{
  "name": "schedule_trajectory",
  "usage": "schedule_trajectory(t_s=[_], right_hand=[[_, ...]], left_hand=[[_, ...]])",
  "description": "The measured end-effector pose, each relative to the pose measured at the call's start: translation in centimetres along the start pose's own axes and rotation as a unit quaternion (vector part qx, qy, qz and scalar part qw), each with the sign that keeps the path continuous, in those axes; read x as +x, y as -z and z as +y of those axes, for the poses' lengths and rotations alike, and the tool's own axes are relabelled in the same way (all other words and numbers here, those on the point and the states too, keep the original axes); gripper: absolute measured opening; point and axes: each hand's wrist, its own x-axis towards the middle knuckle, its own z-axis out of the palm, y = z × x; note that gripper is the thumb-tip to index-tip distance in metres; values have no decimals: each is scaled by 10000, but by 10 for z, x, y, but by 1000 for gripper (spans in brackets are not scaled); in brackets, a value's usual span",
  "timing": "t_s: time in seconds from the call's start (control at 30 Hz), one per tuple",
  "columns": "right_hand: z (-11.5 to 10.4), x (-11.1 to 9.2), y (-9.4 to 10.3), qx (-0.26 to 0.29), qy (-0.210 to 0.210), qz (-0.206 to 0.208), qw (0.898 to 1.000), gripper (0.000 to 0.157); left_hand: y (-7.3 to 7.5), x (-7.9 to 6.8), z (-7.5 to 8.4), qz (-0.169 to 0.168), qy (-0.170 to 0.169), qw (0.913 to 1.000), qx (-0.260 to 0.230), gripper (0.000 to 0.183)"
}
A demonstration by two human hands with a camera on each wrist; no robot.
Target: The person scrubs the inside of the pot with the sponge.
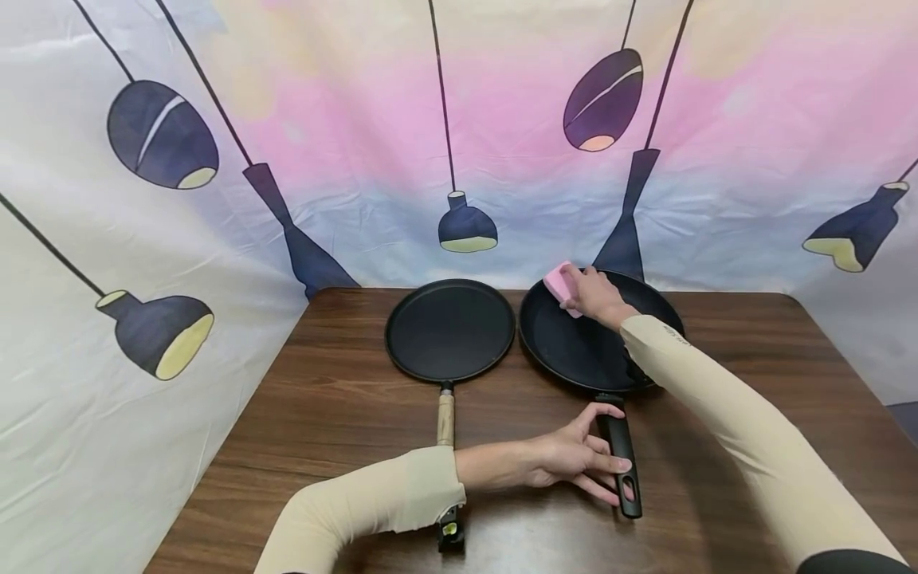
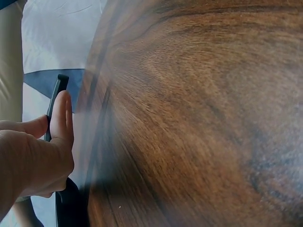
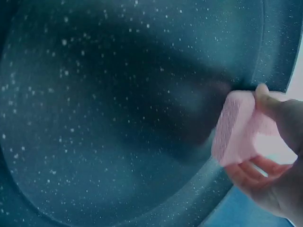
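In the head view, at centre right, the left hand [image 1: 570,458] has its thumb and fingers closed around the handle [image 1: 625,437] of a black frying pan [image 1: 562,347], presumably to steady it. The right hand [image 1: 595,296] pinches a pink sponge [image 1: 555,285] at that pan's upper left, inside the rim. At frame centre a flat pan [image 1: 450,331] lies just beside it on the desk [image 1: 344,422], likely set apart to leave both reachable.

The left wrist view shows, at lower left, the handle between thumb and fingers.

In the right wrist view, at right, thumb and fingers grip the sponge's opposite edges, probably so its face can lie against the pan.

Counted: two pans, one sponge, two hands, one desk.
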Motion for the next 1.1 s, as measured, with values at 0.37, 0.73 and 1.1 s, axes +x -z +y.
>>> schedule_trajectory(t_s=[0.37,0.73,1.1], right_hand=[[-30,-31,20,-565,1689,-1942,9646,61],[-53,-62,26,-1389,1441,-2421,9494,61],[-22,-4,19,-839,666,-1517,9826,64]], left_hand=[[2,3,7,36,28,10000,-19,55],[-1,7,7,54,92,9999,-134,53],[-4,11,0,-44,102,9999,-105,53]])
